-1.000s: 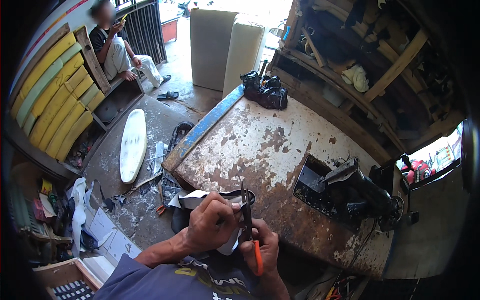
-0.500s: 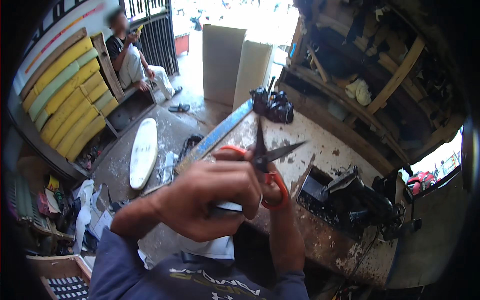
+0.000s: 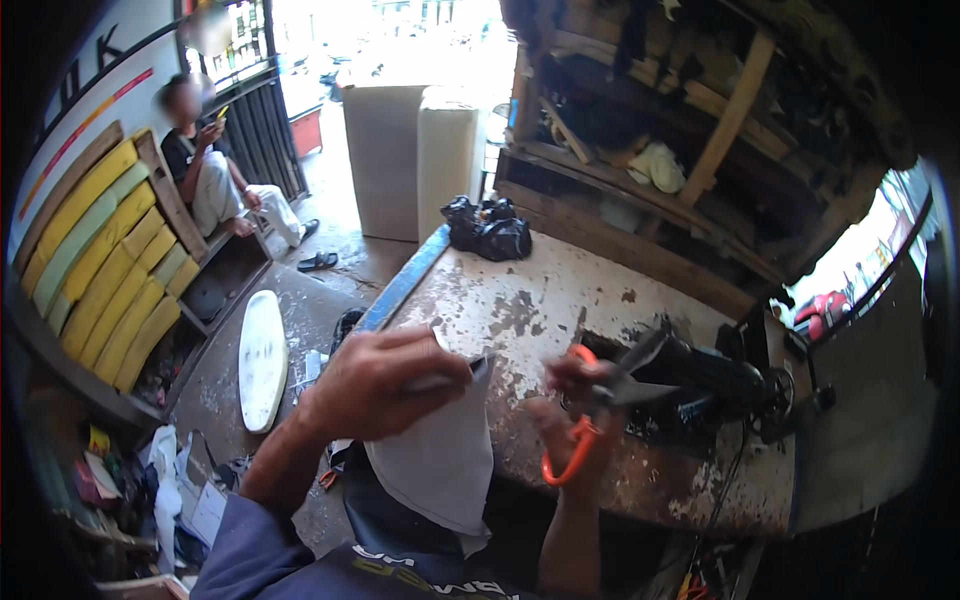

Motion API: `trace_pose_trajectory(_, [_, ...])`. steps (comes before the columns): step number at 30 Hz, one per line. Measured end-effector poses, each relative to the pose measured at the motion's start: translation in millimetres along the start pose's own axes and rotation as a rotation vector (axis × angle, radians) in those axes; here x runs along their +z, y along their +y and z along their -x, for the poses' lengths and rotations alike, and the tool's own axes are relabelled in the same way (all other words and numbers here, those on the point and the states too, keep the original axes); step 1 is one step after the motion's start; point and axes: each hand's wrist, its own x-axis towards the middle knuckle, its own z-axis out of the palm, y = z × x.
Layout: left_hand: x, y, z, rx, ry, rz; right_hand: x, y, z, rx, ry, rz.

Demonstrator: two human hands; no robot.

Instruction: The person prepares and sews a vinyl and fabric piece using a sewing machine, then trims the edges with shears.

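My left hand (image 3: 385, 385) is closed round the upper edge of a piece of pale grey-white material (image 3: 440, 470) with a dark strip or backing at its top. The piece hangs down over my lap, in front of the worktable edge. To its right, my right hand (image 3: 560, 415) has its fingers through the orange handles of a pair of scissors (image 3: 603, 396). The dark blades are spread apart, pointing right, away from the material. Motion blurs this hand somewhat.
A black sewing machine (image 3: 715, 385) is set in the worn worktable (image 3: 480, 290) at right. A black plastic bag (image 3: 490, 228) lies at its far end. On the floor at left is a long white padded piece (image 3: 263, 360). A person (image 3: 215, 170) sits beyond, near stacked yellow foam (image 3: 110, 260).
My hands have moved apart: the right swings right with the scissors, whose blades now point right instead of up. The material in my left hand now hangs in full view. My view has shifted right.
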Motion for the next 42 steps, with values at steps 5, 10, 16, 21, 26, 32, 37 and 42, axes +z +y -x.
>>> trace_pose_trajectory(5, [-7, 9, -2, 0.133, -0.139, 0.077, 11, 33, -34, 0.283, -0.540, -0.419])
trace_pose_trajectory(10, [-25, -8, 24, 0.115, 0.090, -0.089, 34, 29, -22, 0.169, -0.345, -0.169])
trace_pose_trajectory(16, [-12, -29, 63, -0.042, 0.235, -0.160, 64, 5, 21, 0.011, -0.142, 0.271])
trace_pose_trajectory(21, [-2, -40, 65, -0.072, 0.242, -0.105, 48, -34, 68, 0.547, -0.338, -0.036])
trace_pose_trajectory(26, [3, -40, 69, -0.155, 0.326, -0.139, 50, -47, 73, 0.993, -0.505, -0.390])
trace_pose_trajectory(32, [4, -38, 69, -0.111, 0.312, -0.151, 57, -51, 76, 1.045, -0.500, -0.425])
trace_pose_trajectory(37, [5, -37, 70, -0.098, 0.313, -0.161, 58, -53, 68, 1.061, -0.523, -0.388])
trace_pose_trajectory(42, [7, -40, 71, -0.088, 0.325, -0.178, 52, -54, 69, 1.108, -0.528, -0.438])
